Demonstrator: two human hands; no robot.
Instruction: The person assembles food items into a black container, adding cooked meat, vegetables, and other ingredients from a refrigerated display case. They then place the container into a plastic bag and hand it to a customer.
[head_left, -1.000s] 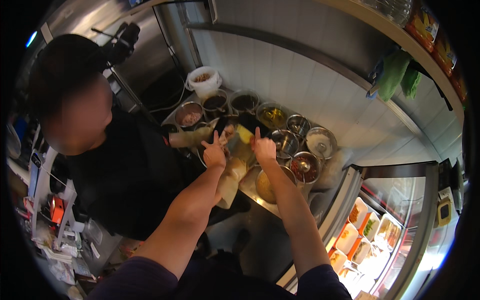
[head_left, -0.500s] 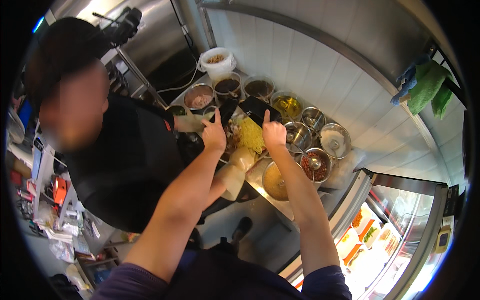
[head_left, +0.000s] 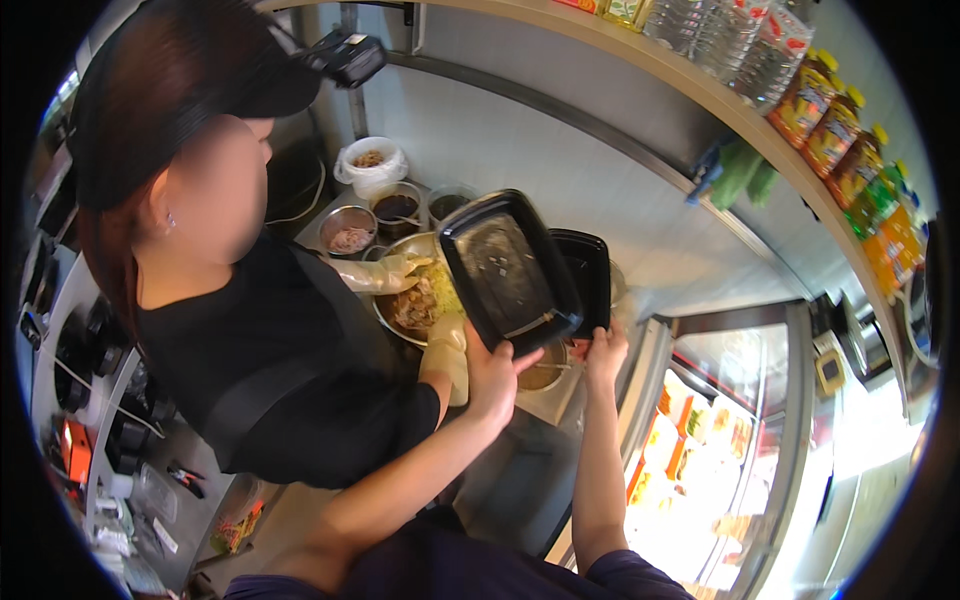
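My left hand [head_left: 495, 378] grips the near edge of a black rectangular plastic tray [head_left: 508, 268], tilted up so its inner face shows. My right hand [head_left: 603, 352] holds a second black tray [head_left: 593, 275] just behind and to the right of the first. Both trays are raised above a metal counter of food tubs. Under them sits a large steel bowl [head_left: 392, 318] of mixed shredded food. A co-worker in a black shirt and cap [head_left: 260, 360] stands at my left, with gloved hands [head_left: 385, 274] in that bowl.
Several round steel tubs [head_left: 348, 230] and a white bucket [head_left: 372, 166] line the back of the counter. A shelf of bottles and juice cartons [head_left: 835, 125] runs overhead on the right. A lit glass display case of packed food [head_left: 700, 450] stands below right.
Both hands have lifted off the counter holding two black trays, which now cover the tubs seen before. The view has shifted closer to the co-worker.
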